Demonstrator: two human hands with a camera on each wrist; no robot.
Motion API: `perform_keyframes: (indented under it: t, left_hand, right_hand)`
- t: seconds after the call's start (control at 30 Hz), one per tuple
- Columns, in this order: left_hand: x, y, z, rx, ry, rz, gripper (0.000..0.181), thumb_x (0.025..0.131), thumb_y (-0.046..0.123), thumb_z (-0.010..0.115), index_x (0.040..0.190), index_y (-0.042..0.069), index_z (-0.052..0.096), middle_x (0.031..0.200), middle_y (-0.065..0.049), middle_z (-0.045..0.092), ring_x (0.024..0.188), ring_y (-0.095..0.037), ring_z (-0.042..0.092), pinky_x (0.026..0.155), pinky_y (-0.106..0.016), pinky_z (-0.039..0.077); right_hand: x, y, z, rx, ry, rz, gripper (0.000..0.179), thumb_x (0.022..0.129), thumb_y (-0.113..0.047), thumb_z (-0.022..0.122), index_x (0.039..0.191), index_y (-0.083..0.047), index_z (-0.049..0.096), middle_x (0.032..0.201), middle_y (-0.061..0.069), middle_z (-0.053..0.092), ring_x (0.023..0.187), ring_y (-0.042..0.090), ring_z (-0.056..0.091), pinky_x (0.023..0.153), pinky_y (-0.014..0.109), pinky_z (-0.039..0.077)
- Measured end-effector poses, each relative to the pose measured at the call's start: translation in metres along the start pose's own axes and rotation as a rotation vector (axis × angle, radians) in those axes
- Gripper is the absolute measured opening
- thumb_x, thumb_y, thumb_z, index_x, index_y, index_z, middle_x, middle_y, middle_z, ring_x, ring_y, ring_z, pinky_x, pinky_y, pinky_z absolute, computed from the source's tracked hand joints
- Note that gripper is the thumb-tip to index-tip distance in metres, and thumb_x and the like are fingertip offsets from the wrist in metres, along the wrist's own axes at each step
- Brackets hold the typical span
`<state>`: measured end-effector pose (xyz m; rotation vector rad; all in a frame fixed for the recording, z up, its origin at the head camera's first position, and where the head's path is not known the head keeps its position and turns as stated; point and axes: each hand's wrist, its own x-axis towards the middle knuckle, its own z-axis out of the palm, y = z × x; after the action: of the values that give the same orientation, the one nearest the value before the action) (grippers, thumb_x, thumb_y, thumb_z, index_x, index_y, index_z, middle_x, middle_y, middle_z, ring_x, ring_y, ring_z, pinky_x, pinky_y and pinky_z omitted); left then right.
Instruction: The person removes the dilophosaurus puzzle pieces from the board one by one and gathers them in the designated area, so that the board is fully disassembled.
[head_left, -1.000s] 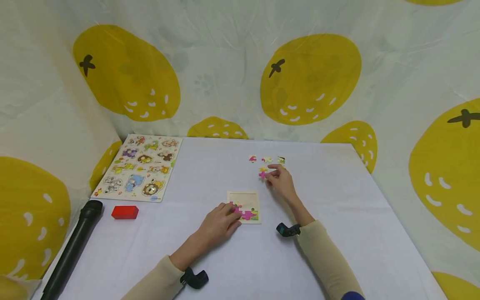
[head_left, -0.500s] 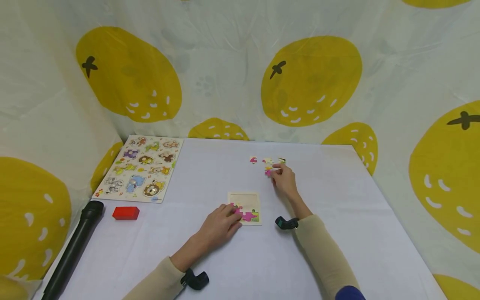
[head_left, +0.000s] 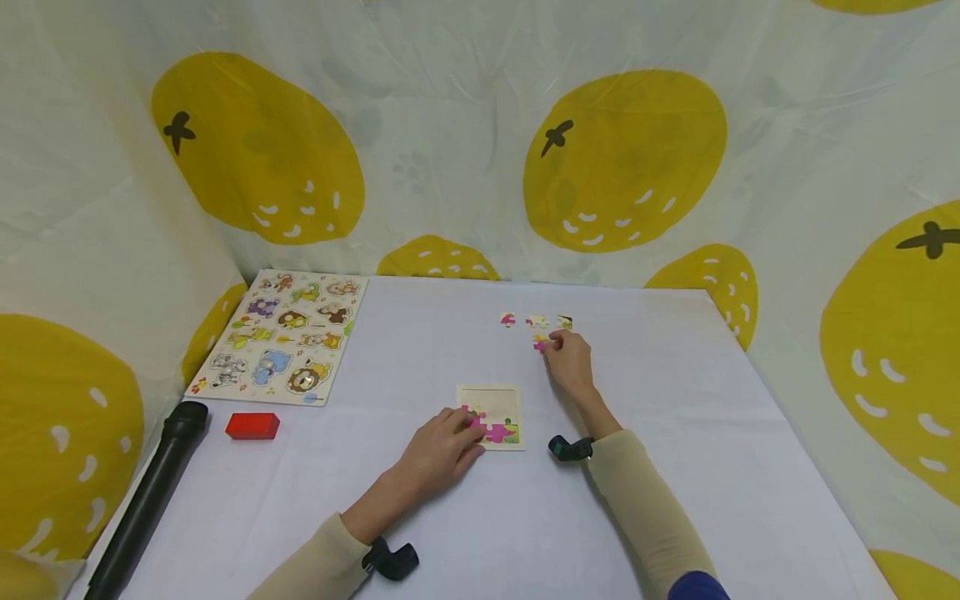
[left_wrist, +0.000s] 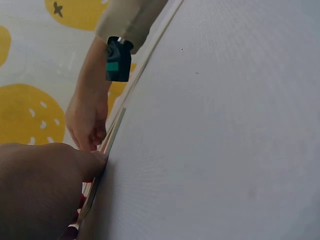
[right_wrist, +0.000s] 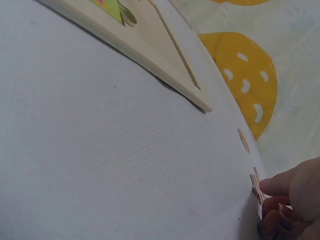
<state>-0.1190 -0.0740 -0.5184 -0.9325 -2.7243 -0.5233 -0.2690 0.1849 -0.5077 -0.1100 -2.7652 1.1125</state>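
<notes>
In the head view my left hand (head_left: 442,446) lies over the left side of a small square wooden puzzle tray (head_left: 487,393), its thumb at the near edge and fingers over the pieces. Pink and green puzzle pieces (head_left: 498,432) fill the tray's near part; bare wood shows at its far part. The left wrist view shows the thumb against the tray's edge (left_wrist: 116,131). Farther back, my right hand (head_left: 570,363) pinches a yellow and pink puzzle piece (head_left: 539,342) between thumb and finger, low at the tabletop. The right wrist view shows this piece (right_wrist: 257,189) edge-on at the fingertips.
Behind the right hand lie a pink piece (head_left: 507,320), a pale yellow piece (head_left: 537,321) and a dark-cornered piece (head_left: 565,321). An animal puzzle board (head_left: 277,337), a red block (head_left: 252,426) and a black stick-like object (head_left: 153,492) are at left. A patterned curtain hangs behind.
My right hand has shifted slightly right with the yellow and pink puzzle piece, drawing it nearer the row of loose pieces. My left hand stays at the tray.
</notes>
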Motion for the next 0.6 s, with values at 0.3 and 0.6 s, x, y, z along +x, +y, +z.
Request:
perform_keyframes:
  t: [0.3,0.6]
  left_hand:
    - [0.0002,-0.0007,0.0009,-0.002,0.011,0.012,0.028,0.095,0.034,0.068,0.119,0.020,0.074,0.113,0.001,0.065,0.107,-0.015,0.058,0.091,-0.031,0.053]
    - [0.0005,-0.0007,-0.0008,-0.001,-0.006,0.003,0.030,0.096,0.035,0.067,0.121,0.020,0.073,0.115,0.000,0.065,0.108,-0.016,0.059,0.091,-0.031,0.054]
  right_hand:
    - [-0.0020,-0.0049,0.0022,-0.072,-0.058,-0.013,0.027,0.095,-0.018,0.069,0.110,0.005,0.071,0.094,0.016,0.062,0.087,0.026,0.053,0.074,0.033,0.042]
    - [0.0004,-0.0061,0.0019,-0.076,-0.072,0.000,0.031,0.096,-0.020,0.068,0.115,0.004,0.069,0.094,0.016,0.063,0.084,0.025,0.054,0.071,0.032,0.044]
